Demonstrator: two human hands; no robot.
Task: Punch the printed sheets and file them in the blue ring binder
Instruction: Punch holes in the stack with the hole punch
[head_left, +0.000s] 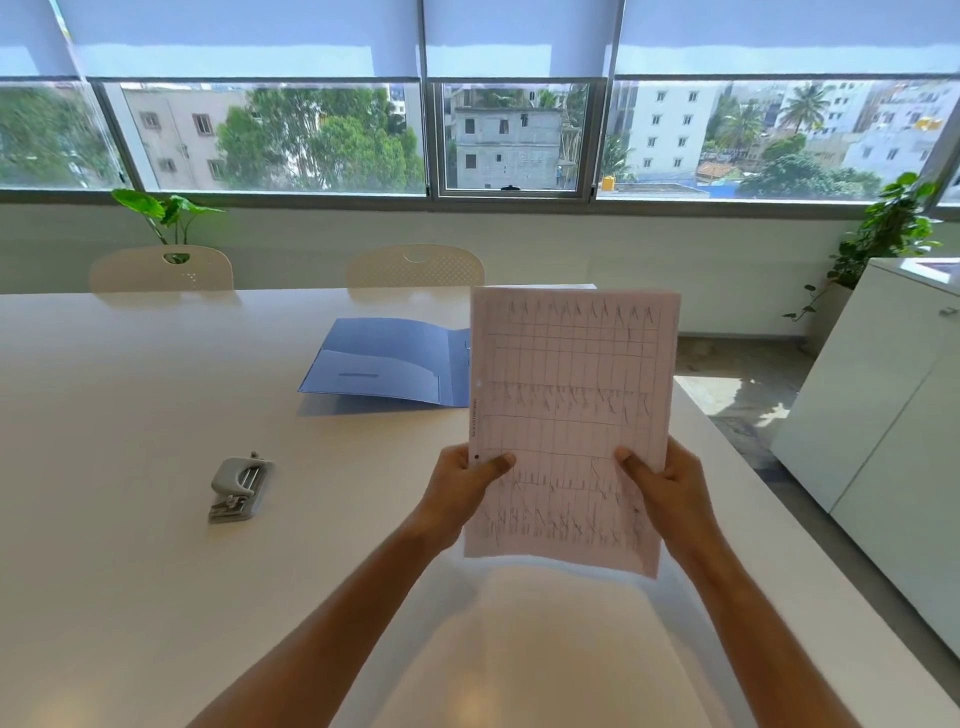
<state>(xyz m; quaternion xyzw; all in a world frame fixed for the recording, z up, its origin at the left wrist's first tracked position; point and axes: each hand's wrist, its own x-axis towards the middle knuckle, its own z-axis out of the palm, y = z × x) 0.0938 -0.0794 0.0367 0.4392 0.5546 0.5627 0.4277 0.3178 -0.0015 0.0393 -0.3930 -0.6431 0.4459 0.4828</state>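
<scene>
Spreading wide under everything, the white surface (130, 395) carries the task's things, with 2 pale chairs (415, 266) tucked in at its far edge and a white cabinet (883, 415) standing off to the right of the right hand. The blue ring binder (384, 366) lies open flat on the surface, beyond the left hand's fingers and a little to their left; its right part is hidden behind the paper. The printed sheets (571, 415) are held upright in the air above the surface, a grid of lines and marks facing the camera, with 2 punched holes showing along the left edge. The left hand (457, 488) grips the lower left edge, thumb curled over the front just beside the lower hole, its other fingers hidden behind. The right hand (670, 488) grips the lower right edge the same way, thumb on the front. The grey hole punch (239, 488) rests on the surface well to the left of the left hand's fingers, apart from the binder.
</scene>
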